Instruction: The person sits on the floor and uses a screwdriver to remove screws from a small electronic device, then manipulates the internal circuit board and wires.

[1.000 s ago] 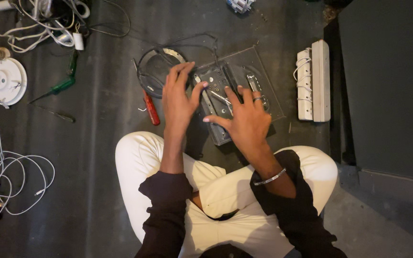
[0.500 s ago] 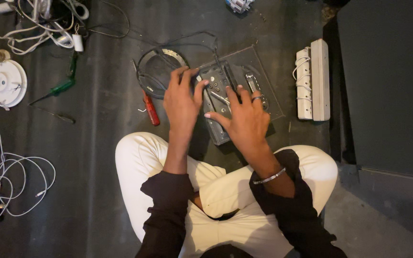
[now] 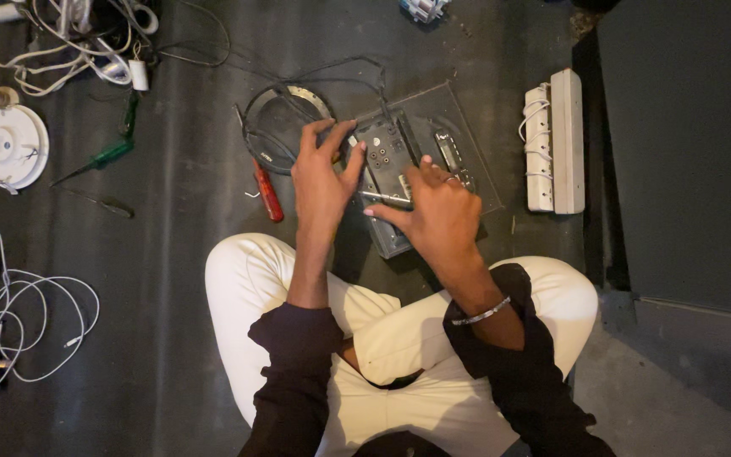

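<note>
The grey device panel (image 3: 388, 169) lies flat on the dark floor (image 3: 171, 279) just ahead of the person's crossed legs, its long axis running from near the right knee up and away toward the round wire-ringed frame (image 3: 285, 127) at its far left corner. Both hands are on it. The left hand (image 3: 321, 182) sits at the panel's left edge, fingers spread and open, the fingertips reaching across the edge toward the round frame; it holds nothing. The right hand (image 3: 437, 211) rests over the panel's nearer, right part, thumb pointing left along the short axis, fingers loosely curled; something thin and pale may lie under its fingertips, but the view is too blurred to say whether the grip closes on it. So the panel lies between the two hands, with the right hand covering more of it. A red-handled screwdriver (image 3: 268, 190) lies just left of the left wrist, a white power strip (image 3: 556, 140) well to the right.
</note>
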